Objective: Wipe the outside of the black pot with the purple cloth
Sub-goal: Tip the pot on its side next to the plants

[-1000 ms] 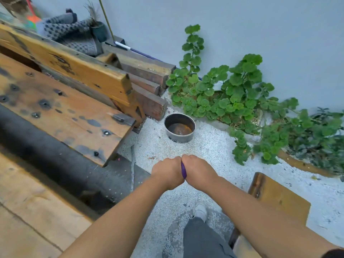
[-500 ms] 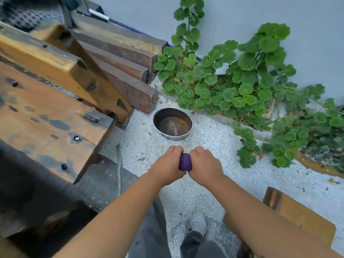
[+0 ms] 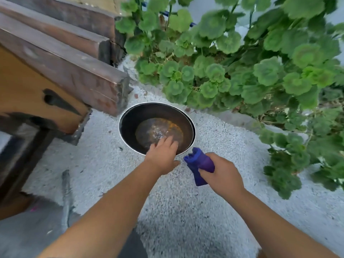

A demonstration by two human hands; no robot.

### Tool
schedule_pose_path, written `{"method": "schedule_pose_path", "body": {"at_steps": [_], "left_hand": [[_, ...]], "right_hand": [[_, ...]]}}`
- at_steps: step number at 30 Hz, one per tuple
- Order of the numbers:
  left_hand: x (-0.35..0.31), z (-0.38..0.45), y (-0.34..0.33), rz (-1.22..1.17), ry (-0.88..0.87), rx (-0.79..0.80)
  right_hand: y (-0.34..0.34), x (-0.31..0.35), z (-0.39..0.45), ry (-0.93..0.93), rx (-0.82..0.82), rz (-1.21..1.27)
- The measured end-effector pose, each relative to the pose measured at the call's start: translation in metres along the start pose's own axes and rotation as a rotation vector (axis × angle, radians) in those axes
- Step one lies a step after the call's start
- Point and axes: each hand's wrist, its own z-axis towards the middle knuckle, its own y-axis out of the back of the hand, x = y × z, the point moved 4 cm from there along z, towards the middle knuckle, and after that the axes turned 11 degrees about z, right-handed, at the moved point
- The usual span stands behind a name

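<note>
The black pot (image 3: pixel 134 118) stands upright on the white gravel, its inside dark with a rusty brown bottom and a bright metal rim. My left hand (image 3: pixel 162 155) hovers over the pot's near rim with fingers spread, holding nothing; whether it touches the rim I cannot tell. Just right of it, my right hand (image 3: pixel 221 172) grips the bunched purple cloth (image 3: pixel 200 163), which sticks out toward the pot's near right edge without touching it.
Dark wooden beams (image 3: pixel 74 71) and an orange-brown plank (image 3: pixel 28 94) lie left of the pot. A leafy green plant (image 3: pixel 242 71) spreads behind and to the right. White gravel ground (image 3: pixel 186 211) surrounds the pot. A grey stick (image 3: pixel 66 192) lies at the lower left.
My hands have separated: the left let go of the cloth and reached over the pot's rim, while the right keeps the cloth. The view has moved much closer to the pot.
</note>
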Motion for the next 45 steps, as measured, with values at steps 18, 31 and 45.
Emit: {"method": "schedule_pose_path", "body": {"at_steps": [18, 31, 45], "left_hand": [[0.028, 0.010, 0.048, 0.002, -0.007, -0.373], [0.083, -0.069, -0.017, -1.136, 0.238, -0.330], [0.115, -0.070, -0.074, -0.686, 0.646, -0.097]], "right_hand": [[0.037, -0.012, 0.087, 0.089, -0.151, 0.783], [0.013, 0.014, 0.076, 0.233, -0.392, 0.796], [-0.036, 0.011, 0.081, 0.198, -0.367, 0.490]]}}
